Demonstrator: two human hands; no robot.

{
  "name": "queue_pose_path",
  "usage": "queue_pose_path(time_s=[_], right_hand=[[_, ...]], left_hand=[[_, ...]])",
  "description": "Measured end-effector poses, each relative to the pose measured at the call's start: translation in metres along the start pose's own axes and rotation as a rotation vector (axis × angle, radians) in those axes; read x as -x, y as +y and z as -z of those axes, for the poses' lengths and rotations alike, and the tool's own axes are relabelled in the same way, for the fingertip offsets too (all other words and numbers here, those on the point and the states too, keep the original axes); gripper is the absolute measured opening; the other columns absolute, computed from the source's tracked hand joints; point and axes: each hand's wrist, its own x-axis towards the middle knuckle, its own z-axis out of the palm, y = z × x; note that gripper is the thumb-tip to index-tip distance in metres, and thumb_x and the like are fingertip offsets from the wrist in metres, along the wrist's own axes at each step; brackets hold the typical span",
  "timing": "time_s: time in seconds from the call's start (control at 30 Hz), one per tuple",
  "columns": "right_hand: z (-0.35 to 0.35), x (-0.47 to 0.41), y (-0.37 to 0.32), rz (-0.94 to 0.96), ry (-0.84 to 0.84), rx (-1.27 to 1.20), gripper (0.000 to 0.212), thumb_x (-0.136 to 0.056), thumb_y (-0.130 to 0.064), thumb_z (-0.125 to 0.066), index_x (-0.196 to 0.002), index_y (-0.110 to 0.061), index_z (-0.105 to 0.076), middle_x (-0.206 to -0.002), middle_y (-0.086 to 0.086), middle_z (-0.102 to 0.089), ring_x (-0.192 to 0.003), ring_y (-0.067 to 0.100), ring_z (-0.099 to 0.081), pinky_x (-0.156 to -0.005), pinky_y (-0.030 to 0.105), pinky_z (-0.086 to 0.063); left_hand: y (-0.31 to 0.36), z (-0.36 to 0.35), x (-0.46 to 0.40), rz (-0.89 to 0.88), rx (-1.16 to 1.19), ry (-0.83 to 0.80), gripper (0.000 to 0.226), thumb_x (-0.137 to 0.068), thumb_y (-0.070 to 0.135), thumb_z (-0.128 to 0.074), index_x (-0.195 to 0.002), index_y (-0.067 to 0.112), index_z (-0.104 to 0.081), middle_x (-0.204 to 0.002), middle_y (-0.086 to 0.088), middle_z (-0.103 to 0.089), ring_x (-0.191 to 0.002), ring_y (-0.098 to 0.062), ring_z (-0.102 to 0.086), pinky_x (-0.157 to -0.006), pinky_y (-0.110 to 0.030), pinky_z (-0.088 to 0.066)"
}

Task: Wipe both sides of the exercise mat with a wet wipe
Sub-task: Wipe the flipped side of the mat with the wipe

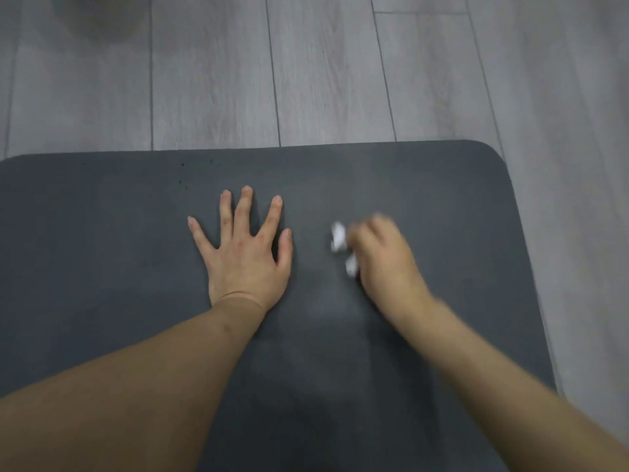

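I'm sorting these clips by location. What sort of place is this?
Probably an indoor room at home or a gym: grey wood-look plank floor, with a dark grey rounded-corner foam exercise mat laid flat on it.

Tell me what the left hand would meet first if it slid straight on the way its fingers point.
Only bare mat, then its far edge and the wooden floor; the left hand has nothing else ahead.

Grey wood-look plank floor [211, 73], dark seams between boards, soft even light, blurred shadow top left
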Motion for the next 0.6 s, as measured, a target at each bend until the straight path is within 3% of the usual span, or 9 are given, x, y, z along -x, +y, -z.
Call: queue_pose_path(time_s=[0.1, 0.17, 0.3, 0.37, 0.43, 0.5, 0.6], right_hand=[[0.019, 0.119, -0.025, 0.070, -0.180, 0.023, 0.014, -0.094, 0.001, -0.060, -0.103, -0.007, -0.068, -0.094, 0.004, -0.052, -0.081, 0.025, -0.050, -0.070, 0.036, -0.047], [0.023, 0.121, -0.014, 0.132, -0.207, 0.055, 0.020, -0.088, 0.005, -0.064, -0.106, -0.005, -0.067, -0.096, 0.007, -0.053, -0.081, 0.027, -0.050, -0.069, 0.039, -0.048], [0.006, -0.013, 0.024, 0.085, 0.005, 0.098, 0.006, -0.088, -0.004, -0.060, -0.091, -0.002, -0.066, -0.086, 0.012, -0.053, -0.080, 0.031, -0.051, -0.068, 0.041, -0.045], [0.003, -0.091, 0.045, -0.047, 0.107, 0.125, 0.014, -0.092, -0.013, -0.055, -0.082, -0.005, -0.060, -0.082, 0.004, -0.047, -0.084, 0.030, -0.050, -0.070, 0.041, -0.045], [0.003, -0.129, 0.058, -0.124, 0.103, 0.100, 0.017, -0.098, -0.017, -0.052, -0.084, -0.008, -0.058, -0.084, -0.006, -0.043, -0.089, 0.022, -0.049, -0.078, 0.037, -0.046], [0.007, -0.105, 0.053, -0.132, 0.055, 0.126, 0.009, -0.096, -0.009, -0.055, -0.092, -0.008, -0.063, -0.090, 0.000, -0.049, -0.089, 0.026, -0.051, -0.077, 0.037, -0.046], [0.020, 0.011, 0.029, -0.058, 0.017, 0.089, 0.013, -0.094, -0.003, -0.055, -0.096, -0.006, -0.067, -0.087, 0.006, -0.051, -0.080, 0.028, -0.051, -0.070, 0.037, -0.043]], left_hand=[[0.001, 0.000, 0.001, 0.002, 0.004, 0.009, 0.056, -0.104, 0.056, -0.023, -0.158, 0.044, -0.027, -0.170, -0.001, -0.013, -0.159, -0.026, 0.002, -0.118, -0.073, 0.000], [0.001, 0.000, 0.002, 0.002, 0.007, 0.016, 0.056, -0.104, 0.056, -0.024, -0.158, 0.043, -0.028, -0.170, -0.001, -0.015, -0.159, -0.026, 0.001, -0.119, -0.073, 0.000], [-0.001, -0.002, 0.002, -0.008, 0.013, 0.033, 0.056, -0.104, 0.056, -0.024, -0.158, 0.044, -0.029, -0.170, -0.001, -0.015, -0.159, -0.025, 0.001, -0.119, -0.073, 0.001], [-0.002, -0.003, 0.001, -0.011, 0.013, 0.035, 0.056, -0.104, 0.056, -0.024, -0.158, 0.044, -0.029, -0.170, 0.000, -0.015, -0.159, -0.025, 0.001, -0.119, -0.073, 0.001], [-0.002, -0.005, 0.001, -0.010, 0.007, 0.035, 0.055, -0.104, 0.057, -0.023, -0.158, 0.045, -0.027, -0.170, 0.000, -0.013, -0.159, -0.025, 0.002, -0.119, -0.072, 0.002], [-0.001, -0.004, 0.001, -0.006, 0.007, 0.031, 0.056, -0.103, 0.056, -0.024, -0.158, 0.045, -0.028, -0.170, 0.000, -0.014, -0.159, -0.025, 0.001, -0.119, -0.073, 0.001], [0.000, -0.003, 0.001, 0.000, 0.015, 0.048, 0.055, -0.103, 0.055, -0.028, -0.157, 0.044, -0.032, -0.169, -0.001, -0.018, -0.159, -0.025, -0.003, -0.118, -0.073, -0.001]])
